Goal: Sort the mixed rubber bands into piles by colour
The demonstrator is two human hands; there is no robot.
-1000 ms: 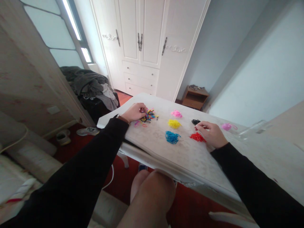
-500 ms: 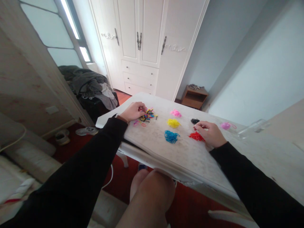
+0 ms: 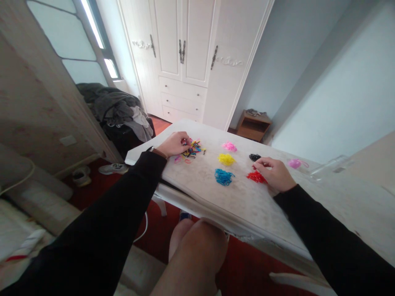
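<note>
Because the yellow heap (image 3: 226, 159) lies centrally among the single-coloured heaps of small bands, it is taken here as the middle of the clock. On the table (image 3: 240, 209), the pink heap (image 3: 229, 146) is set at twelve o'clock, the blue heap (image 3: 224, 176) at six, the black heap (image 3: 254, 157) at three and the red heap (image 3: 256, 177) at four. Gaps of bare surface are left between them, presumably so that the colours are not mixed.

Between nine and ten o'clock lies the mixed pile (image 3: 194, 149), with a loose orange-red band (image 3: 187, 161) at its near edge. It is touched by the left hand (image 3: 173, 144), whose fingers are curled inward with the tips lowered, a pose suited to picking out thin pieces. Whether a band is held in that grip cannot be told.

Between three and four o'clock, the right hand (image 3: 276, 174) is held beside the red heap, part of which is covered, with the fingertips near the black one. Thumb and forefinger are brought close together; whether anything is pinched in this grip cannot be made out. Farther out towards three, a purple item (image 3: 295, 163) and a clear container (image 3: 330, 167) are placed well apart from the mixed pile, where the left hand seems unhindered by them.
</note>
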